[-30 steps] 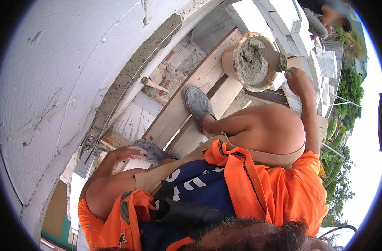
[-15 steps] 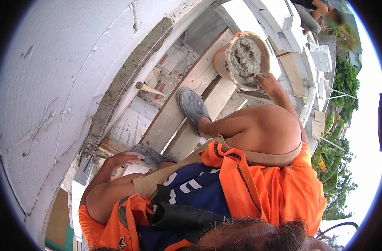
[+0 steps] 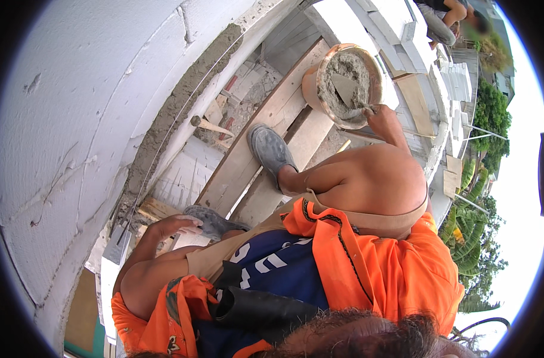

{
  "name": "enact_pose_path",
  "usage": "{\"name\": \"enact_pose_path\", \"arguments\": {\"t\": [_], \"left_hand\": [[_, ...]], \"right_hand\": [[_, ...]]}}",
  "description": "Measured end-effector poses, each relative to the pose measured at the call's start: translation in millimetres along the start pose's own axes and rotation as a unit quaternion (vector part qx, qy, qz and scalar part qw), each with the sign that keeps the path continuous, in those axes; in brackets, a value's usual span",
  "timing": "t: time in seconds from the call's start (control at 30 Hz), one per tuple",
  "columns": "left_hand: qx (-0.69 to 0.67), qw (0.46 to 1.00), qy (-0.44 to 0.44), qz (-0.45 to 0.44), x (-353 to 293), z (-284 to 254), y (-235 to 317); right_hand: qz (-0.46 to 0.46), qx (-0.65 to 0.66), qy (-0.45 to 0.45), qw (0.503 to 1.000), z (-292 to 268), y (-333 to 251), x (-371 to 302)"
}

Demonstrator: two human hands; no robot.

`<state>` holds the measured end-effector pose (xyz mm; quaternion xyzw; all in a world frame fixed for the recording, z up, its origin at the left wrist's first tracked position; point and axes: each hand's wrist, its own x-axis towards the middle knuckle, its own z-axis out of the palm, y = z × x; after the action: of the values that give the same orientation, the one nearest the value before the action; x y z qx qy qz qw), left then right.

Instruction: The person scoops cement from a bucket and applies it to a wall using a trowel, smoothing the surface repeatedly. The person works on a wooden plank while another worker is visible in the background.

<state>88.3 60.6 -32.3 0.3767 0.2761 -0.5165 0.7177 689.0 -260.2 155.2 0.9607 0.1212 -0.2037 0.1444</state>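
Note:
An orange-brown bucket (image 3: 310, 88) full of wet grey mortar (image 3: 356, 68) stands on the planks at the far right. My right hand (image 3: 382, 121) grips the handle of a trowel (image 3: 344, 89) at the bucket's near rim. The trowel's flat blade shows on top of the mortar. By my grey shoe at the lower left, my left hand (image 3: 177, 226) is held with its fingers loosely stretched out, pale residue on them and nothing in its grasp.
A white block wall (image 3: 63, 137) curves along the left, with a mortar bed (image 3: 185, 98) and a taut string beside it. A hammer (image 3: 211, 126) lies between wall and planks (image 3: 242, 161). White blocks (image 3: 416, 45) are stacked far right, near another person (image 3: 442, 21).
The trowel blade, buried in the mortar before, now shows on its surface. My right hand stays at the bucket rim and has turned slightly. My left hand has barely moved.

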Motion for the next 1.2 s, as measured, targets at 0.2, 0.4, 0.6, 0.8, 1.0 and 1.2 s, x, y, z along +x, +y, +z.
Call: {"name": "enact_pose_path", "arguments": {"t": [0.2, 0.4, 0.6, 0.8, 1.0, 1.2], "left_hand": [[-0.007, 1.000, 0.000, 0.009, 6, -2, -13], [-0.001, 1.000, -0.009, 0.013, 10, -10, -12], [-0.004, 1.000, 0.000, 0.011, 3, -4, -8], [-0.001, 1.000, -0.011, 0.004, 5, -6, -3], [0.009, 0.999, -0.034, -0.006, 21, -16, -8], [0.060, 0.997, -0.025, -0.029, 24, -16, -3]], "right_hand": [[0.018, -0.051, 0.042, 0.998, -40, -2, -13], [-0.079, -0.070, 0.004, 0.994, 3, -3, 45], [-0.064, 0.194, -0.147, 0.968, 24, -1, 58], [0.003, 0.394, -0.170, 0.903, 9, 15, 9], [0.011, 0.394, -0.119, 0.911, -10, 49, -7], [-0.064, 0.416, -0.226, 0.878, -66, -13, -36]]}}
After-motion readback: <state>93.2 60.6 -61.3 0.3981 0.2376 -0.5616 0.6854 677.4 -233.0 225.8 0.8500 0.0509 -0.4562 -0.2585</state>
